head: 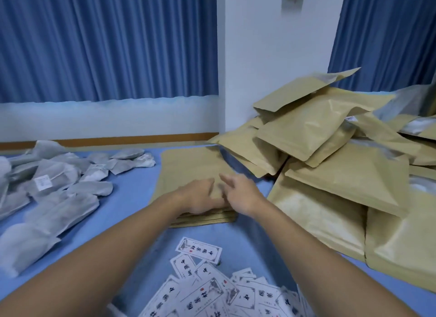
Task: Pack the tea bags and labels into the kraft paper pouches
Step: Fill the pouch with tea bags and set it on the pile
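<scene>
A flat stack of empty kraft paper pouches (pixel 188 170) lies on the blue surface at centre. My left hand (pixel 200 196) rests on the stack's near end, fingers curled onto the top pouch. My right hand (pixel 238 189) hovers just beside it with fingers spread, holding nothing. Grey-white tea bags (pixel 54 182) are strewn at the left. White printed labels (pixel 212 290) lie in a loose heap close to me at the bottom centre. The image is blurred around the hands, so I cannot tell if the top pouch is pinched.
A tall, untidy pile of bulging kraft pouches (pixel 335 165) fills the right side, some with open mouths. Blue curtains (pixel 106 42) and a white wall column (pixel 271 57) stand behind. A wooden edge (pixel 118 140) runs along the back.
</scene>
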Demonstrator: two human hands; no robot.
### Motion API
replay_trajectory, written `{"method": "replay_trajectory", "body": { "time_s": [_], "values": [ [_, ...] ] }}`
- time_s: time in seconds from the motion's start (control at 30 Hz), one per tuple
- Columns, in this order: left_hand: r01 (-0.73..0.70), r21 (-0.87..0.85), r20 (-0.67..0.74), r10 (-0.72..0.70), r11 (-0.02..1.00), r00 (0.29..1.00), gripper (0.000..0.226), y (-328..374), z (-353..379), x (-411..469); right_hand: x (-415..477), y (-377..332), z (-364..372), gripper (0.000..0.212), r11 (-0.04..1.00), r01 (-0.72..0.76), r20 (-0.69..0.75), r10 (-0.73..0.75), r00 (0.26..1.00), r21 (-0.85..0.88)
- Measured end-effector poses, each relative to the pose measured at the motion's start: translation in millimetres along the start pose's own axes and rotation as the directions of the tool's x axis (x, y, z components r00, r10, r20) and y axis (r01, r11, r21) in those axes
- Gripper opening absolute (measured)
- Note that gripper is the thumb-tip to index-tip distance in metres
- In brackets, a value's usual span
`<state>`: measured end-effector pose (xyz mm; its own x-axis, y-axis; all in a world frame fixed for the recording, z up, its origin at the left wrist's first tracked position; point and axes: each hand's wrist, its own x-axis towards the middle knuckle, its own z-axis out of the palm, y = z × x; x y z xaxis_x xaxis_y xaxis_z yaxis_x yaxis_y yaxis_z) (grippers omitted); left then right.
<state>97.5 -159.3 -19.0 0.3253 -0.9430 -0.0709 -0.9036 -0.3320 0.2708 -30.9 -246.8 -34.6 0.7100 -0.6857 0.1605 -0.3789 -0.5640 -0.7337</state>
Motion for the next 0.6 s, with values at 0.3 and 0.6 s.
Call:
{"method": "replay_trajectory", "body": {
  "time_s": [0.3,0.6],
  "values": [
    [-0.116,0.208,-0.062,0.131,0.971,0.989,0.065,-57.5,7.1,-35.3,-26.2,-9.0,31.3,0.014,0.893,0.231,0.136,-0.193,0.972,-0.385],
    [-0.210,0.087,-0.064,0.215,0.974,0.974,0.050,-78.9,-3.1,-49.4,-40.8,-14.1,30.9,0.022,0.789,0.312,0.125,-0.291,0.948,-0.529]
  ]
}}
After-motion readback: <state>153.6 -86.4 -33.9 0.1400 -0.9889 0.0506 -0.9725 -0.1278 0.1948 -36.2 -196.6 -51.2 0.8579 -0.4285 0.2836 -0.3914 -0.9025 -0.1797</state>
